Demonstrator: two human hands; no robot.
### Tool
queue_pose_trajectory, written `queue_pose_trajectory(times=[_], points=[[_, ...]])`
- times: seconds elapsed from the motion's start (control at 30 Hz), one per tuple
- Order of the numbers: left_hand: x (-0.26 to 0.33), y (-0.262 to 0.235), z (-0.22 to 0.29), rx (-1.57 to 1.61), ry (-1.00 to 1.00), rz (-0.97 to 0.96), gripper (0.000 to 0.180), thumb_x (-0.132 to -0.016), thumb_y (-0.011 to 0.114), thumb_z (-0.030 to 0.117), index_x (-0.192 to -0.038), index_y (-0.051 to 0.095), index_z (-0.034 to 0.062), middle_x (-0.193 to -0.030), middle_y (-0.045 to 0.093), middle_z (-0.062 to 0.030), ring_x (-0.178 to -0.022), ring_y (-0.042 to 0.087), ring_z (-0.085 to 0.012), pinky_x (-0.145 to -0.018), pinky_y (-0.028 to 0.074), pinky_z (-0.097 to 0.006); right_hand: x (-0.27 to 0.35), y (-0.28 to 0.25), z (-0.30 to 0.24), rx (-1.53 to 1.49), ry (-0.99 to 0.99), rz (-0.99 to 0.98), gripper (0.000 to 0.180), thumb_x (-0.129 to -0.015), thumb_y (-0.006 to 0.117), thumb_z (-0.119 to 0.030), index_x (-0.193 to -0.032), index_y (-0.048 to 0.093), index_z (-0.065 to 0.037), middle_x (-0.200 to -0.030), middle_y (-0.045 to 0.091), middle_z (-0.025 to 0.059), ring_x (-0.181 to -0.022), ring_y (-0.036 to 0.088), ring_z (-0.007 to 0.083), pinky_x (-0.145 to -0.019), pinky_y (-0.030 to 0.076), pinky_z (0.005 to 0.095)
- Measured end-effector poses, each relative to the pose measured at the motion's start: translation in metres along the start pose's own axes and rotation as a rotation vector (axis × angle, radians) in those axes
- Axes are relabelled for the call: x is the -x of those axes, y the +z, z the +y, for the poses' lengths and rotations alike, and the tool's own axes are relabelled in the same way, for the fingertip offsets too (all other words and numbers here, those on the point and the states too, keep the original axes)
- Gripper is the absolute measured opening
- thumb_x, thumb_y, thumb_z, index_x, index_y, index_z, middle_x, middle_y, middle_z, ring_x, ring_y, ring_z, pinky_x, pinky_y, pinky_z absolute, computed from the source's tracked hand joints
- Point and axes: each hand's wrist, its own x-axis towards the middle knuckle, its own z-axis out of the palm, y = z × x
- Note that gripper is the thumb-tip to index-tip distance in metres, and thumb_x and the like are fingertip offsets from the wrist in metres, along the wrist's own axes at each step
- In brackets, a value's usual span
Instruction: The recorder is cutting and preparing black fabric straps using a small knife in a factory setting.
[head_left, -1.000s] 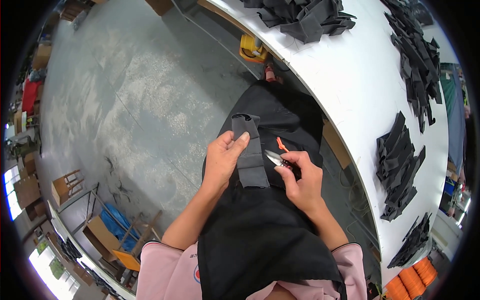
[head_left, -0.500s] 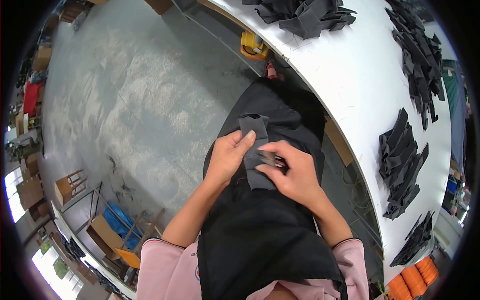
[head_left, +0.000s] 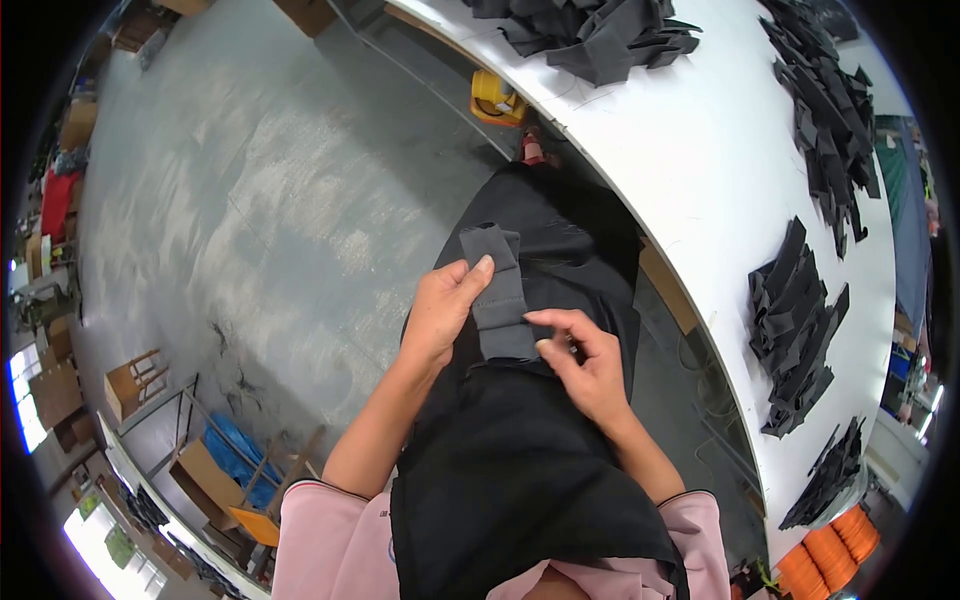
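My left hand pinches a folded dark grey fabric strip above my lap, thumb on top. The strip has crosswise seams and hangs down over the black apron. At the strip's right edge is my right hand, its index fingertip close to or touching the cloth and its thumb apart from the index. Its other fingers curl round small metal thread snips, mostly hidden in the palm.
A white table curves along my right, bearing several dark fabric piles. Beneath its edge stands a yellow container. Orange rolls lie at the lower right. A wooden stool and a cardboard box are at left.
The snips lay across the strip between my right thumb and fingers; now they are tucked into the palm. My right hand has drawn back to the strip's right edge. The left keeps its hold.
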Motion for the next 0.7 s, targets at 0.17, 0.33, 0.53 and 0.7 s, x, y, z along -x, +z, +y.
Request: queue_pose_trajectory(times=[0.17,0.33,0.53,0.7], points=[[0.007,0.001,0.011,-0.127,0.202,0.008,0.024,-0.089,0.061,0.025,-0.073,0.056,0.0072,-0.070,0.048,0.0061,-0.066,0.039,-0.0037,-0.059,0.034,-0.020,-0.017,-0.010,-0.003,-0.235,0.248,0.212,0.012,-0.091,0.052,-0.009,-0.084,0.057,0.000,-0.059,0.047,-0.0009,-0.048,0.041,0.0034,-0.046,0.034,0.0175],[0.008,0.046,0.079,-0.211,0.570,-0.112,0.026,-0.089,0.060,0.028,-0.090,0.057,0.0026,-0.079,0.051,0.0034,-0.071,0.042,-0.0055,-0.066,0.037,-0.020,-0.006,-0.067,0.014,-0.287,0.267,0.421,0.018,-0.096,0.044,-0.016,-0.094,0.055,-0.002,-0.060,0.052,0.0012,-0.048,0.043,0.0035,-0.042,0.031,0.0185],[-0.049,0.107,0.201,-0.850,1.063,-0.208,0.033,-0.091,0.052,0.030,-0.097,0.057,-0.0021,-0.072,0.054,-0.0031,-0.072,0.048,-0.0098,-0.065,0.040,-0.027,0.015,-0.134,0.022,-0.184,0.206,0.693,0.022,-0.095,0.044,-0.015,-0.099,0.055,0.003,-0.081,0.062,0.0098,-0.053,0.050,0.0056,-0.044,0.037,0.0163],[-0.182,0.121,0.286,-1.633,1.109,0.016,0.054,-0.089,0.044,0.051,-0.124,0.054,0.0112,-0.136,0.044,-0.0119,-0.130,0.034,-0.0327,-0.104,0.025,-0.047,0.017,-0.219,0.036,0.676,-0.082,0.891,0.014,-0.090,0.056,-0.016,-0.099,0.062,-0.008,-0.093,0.063,0.0076,-0.065,0.059,0.0188,-0.060,0.046,0.0246]])
